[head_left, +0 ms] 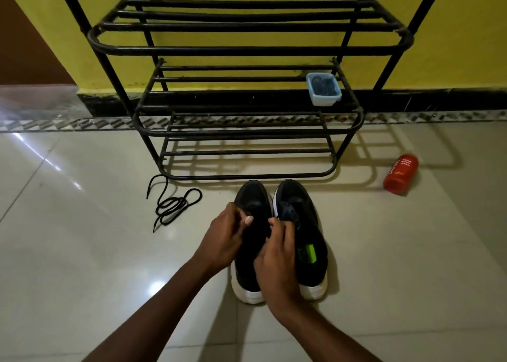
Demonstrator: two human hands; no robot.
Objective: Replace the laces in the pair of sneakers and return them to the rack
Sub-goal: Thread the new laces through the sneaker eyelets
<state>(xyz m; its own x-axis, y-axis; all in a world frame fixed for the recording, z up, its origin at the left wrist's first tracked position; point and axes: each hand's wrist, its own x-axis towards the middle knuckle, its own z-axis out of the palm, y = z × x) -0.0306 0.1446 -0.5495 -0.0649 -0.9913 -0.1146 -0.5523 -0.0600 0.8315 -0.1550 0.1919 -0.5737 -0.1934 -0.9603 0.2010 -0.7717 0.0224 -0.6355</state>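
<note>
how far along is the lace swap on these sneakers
Early, it seems. One black lace lies loose on the floor, so at least one looks pulled out. The left hand and right hand pinch at the lacing area of the left sneaker. Still to do: finish relacing it and the right sneaker, then shelve both on the rack.

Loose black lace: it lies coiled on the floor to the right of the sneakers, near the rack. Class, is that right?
No: the head view shows the loose black lace left of the sneakers, coiled on the floor near the rack.
</note>
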